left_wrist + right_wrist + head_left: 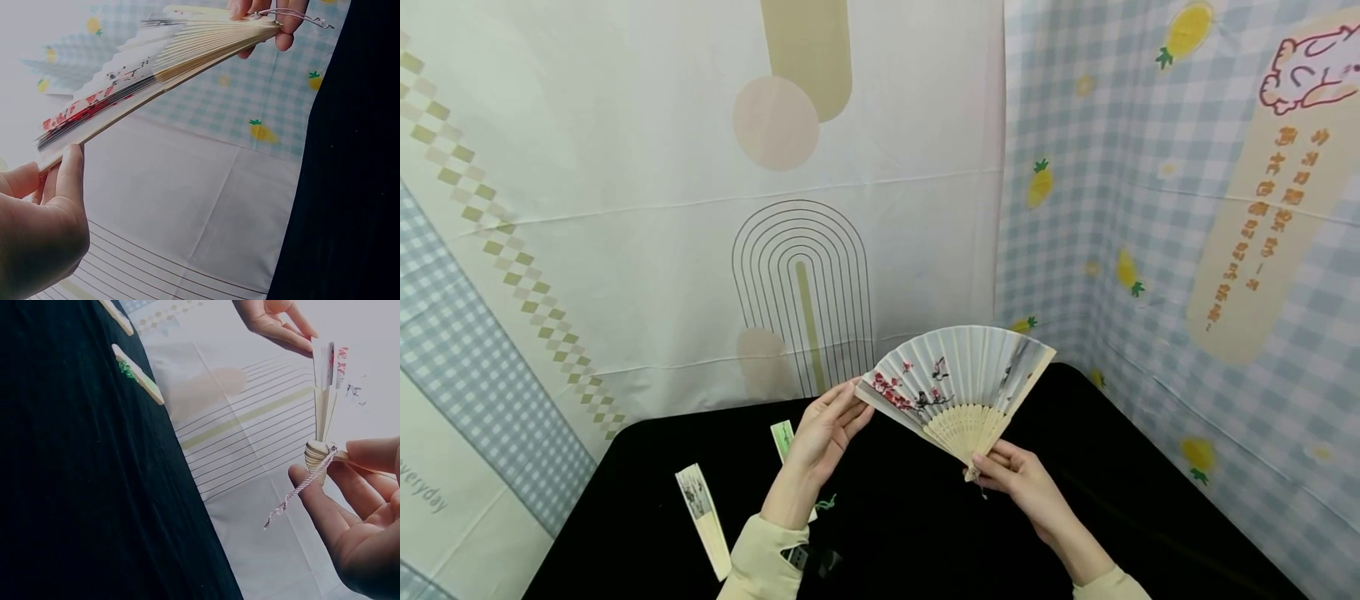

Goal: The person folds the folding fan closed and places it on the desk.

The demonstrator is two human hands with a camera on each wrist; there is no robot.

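Bamboo ribs of a half-spread white paper fan (958, 387) painted with red blossoms are pinched at the pivot by the right hand (1018, 479); the left hand (823, 433) grips its outer edge, above a black table (925, 533) bearing two folded fans (703, 517).

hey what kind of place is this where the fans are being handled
Likely a makeshift recording booth, not a lived-in room: printed cloth backdrops hang as walls around a black-draped table, with folded fans laid out as props.
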